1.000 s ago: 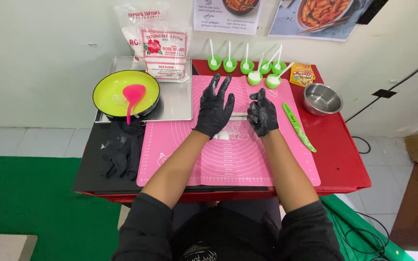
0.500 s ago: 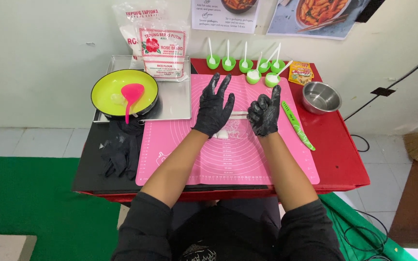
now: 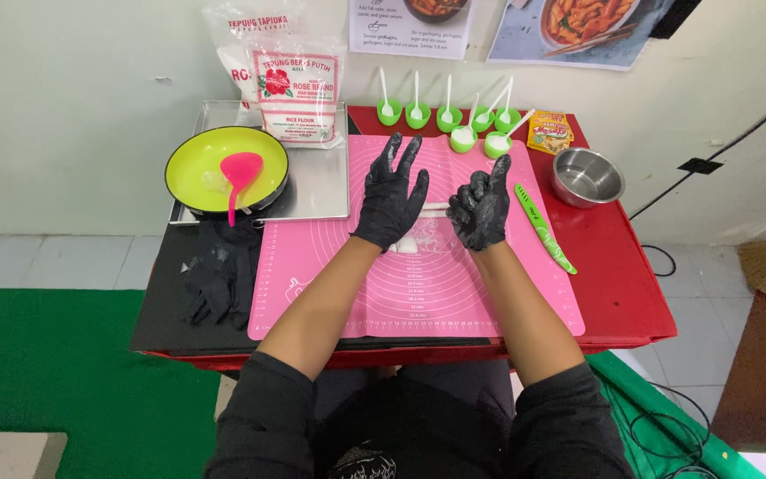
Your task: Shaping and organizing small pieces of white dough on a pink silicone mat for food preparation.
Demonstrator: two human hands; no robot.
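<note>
Two gloved hands rolling a white dough rope on a pink silicone mat

From 9 to 3 o'clock: a lime-green pan (image 3: pixel 214 164) holding a pink spatula (image 3: pixel 239 173); the left hand (image 3: pixel 392 197), fingers spread flat, pressing the dough rope (image 3: pixel 436 208); the right hand (image 3: pixel 480 208), fingers loosely curled, on its other end; a green knife (image 3: pixel 543 228) unused at 3 o'clock. The rope looks partly thinned and no cut is made, judging by one small dough piece (image 3: pixel 406 245) at 6 o'clock. Most of the rope lies hidden under both palms on the mat (image 3: pixel 330 275)
</note>
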